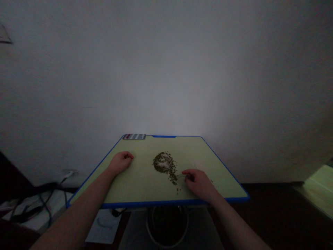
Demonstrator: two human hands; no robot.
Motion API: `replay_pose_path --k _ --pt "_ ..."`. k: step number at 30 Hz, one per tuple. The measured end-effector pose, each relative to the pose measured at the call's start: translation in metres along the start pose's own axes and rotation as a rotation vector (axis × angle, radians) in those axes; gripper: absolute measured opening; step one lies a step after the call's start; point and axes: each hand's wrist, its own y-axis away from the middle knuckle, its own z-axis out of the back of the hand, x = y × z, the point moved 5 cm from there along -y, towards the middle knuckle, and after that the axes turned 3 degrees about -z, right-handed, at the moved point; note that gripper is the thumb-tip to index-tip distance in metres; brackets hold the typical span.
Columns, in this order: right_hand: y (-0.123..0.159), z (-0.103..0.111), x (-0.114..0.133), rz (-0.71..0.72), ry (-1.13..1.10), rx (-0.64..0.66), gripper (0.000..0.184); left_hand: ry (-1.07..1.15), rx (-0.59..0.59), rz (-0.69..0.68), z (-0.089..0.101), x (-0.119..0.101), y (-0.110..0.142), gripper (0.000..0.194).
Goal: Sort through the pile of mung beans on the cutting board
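A pile of small dark green beans point(164, 164) lies spread on a pale green table point(140, 184) with a blue rim. My right hand point(199, 183) rests on the table at the pile's near right end, fingers curled over a small clear container point(181, 180) that is hard to make out. My left hand point(120, 162) lies on the table to the left of the pile, fingers curled in loosely, holding nothing that I can see.
A small striped flat object point(134, 136) sits at the table's far left corner. A grey wall stands right behind the table. Cables point(44, 203) lie on the floor at the left. A round dark bin point(167, 227) stands under the table's near edge.
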Motion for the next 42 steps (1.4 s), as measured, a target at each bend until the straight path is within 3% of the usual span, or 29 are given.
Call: replay_pose_path --k 14,26,36,42 --pt "-0.001 -0.008 0.003 0.031 -0.033 0.008 0.032 -0.015 -0.004 -0.004 0.001 -0.001 0.0 0.021" --pt "0.002 0.012 -0.022 -0.062 0.026 -0.036 0.034 0.0 -0.008 -0.002 0.001 -0.001 0.0 0.02" --pt "0.001 -0.001 -0.005 -0.023 0.007 -0.025 0.034 -0.008 -0.003 0.008 0.001 -0.003 0.002 0.019" --pt "0.001 0.005 -0.01 -0.032 0.024 -0.027 0.033 0.003 -0.007 0.003 0.001 0.0 0.0 0.02"
